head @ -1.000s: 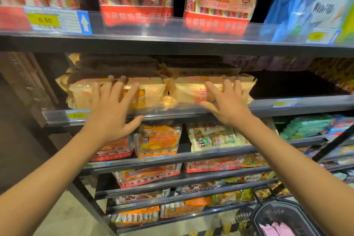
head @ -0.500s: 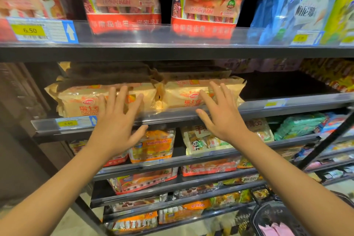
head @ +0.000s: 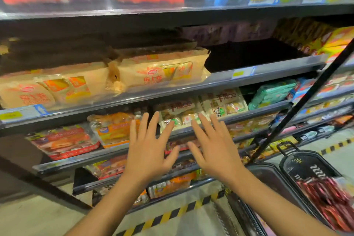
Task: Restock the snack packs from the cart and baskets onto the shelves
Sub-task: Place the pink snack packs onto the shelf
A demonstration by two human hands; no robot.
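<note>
I see my left hand [head: 147, 151] and right hand [head: 214, 149] raised side by side, backs to the camera, fingers spread straight and holding nothing, below the grey metal shelf [head: 191, 86] and apart from it. On that shelf lie two stacks of tan plastic bread packs [head: 161, 71] (the left stack is cut off at the frame edge). Well below and right of the shelf sit two black plastic baskets [head: 314, 166], one holding blurred red snack packs [head: 325, 193] I cannot count.
</note>
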